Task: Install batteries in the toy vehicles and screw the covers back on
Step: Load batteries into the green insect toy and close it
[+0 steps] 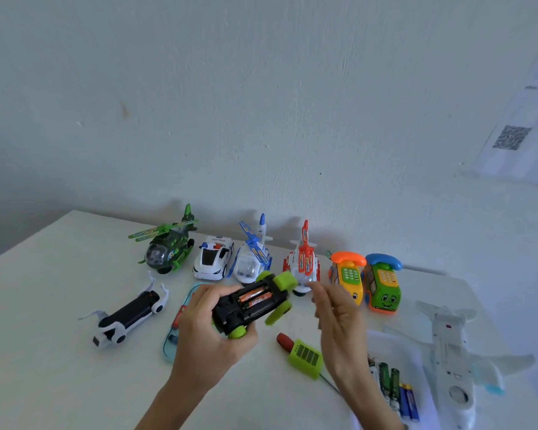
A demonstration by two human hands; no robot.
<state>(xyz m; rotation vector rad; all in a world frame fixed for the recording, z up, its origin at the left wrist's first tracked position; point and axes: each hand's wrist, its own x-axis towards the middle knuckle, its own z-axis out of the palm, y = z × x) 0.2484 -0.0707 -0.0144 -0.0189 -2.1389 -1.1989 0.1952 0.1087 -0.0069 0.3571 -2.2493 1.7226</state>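
Head view of a white table (59,305) set against a pale wall. The left hand (205,330) held a black toy car with lime-green wheels (252,304) upside down above the table, fingers and thumb wrapped around its rear end; the open battery compartment faced up and showed two orange batteries (257,297) lying side by side. The right hand (336,318) hovered just right of the car, fingers loosely curled and partly spread; whether the fingertips pinched anything small could not be told. On the table below and between the hands lay the green battery cover (305,358), with a red-handled screwdriver (284,340) touching or just beside its upper left edge. Along the wall stood, left to right, a green helicopter (168,251), a white police car (213,257), a blue-and-white helicopter (253,259), a red-and-white helicopter (303,262), an orange-and-yellow toy phone car (348,274) and a green toy phone car (384,283). A black-and-white toy (128,315) lay on its side at the left, and a translucent blue toy (176,324) lay partly hidden behind the left hand. At lower right, loose batteries (395,389), green and blue among them, rested near the right wrist, beside a white toy aeroplane (451,361) lying belly up.
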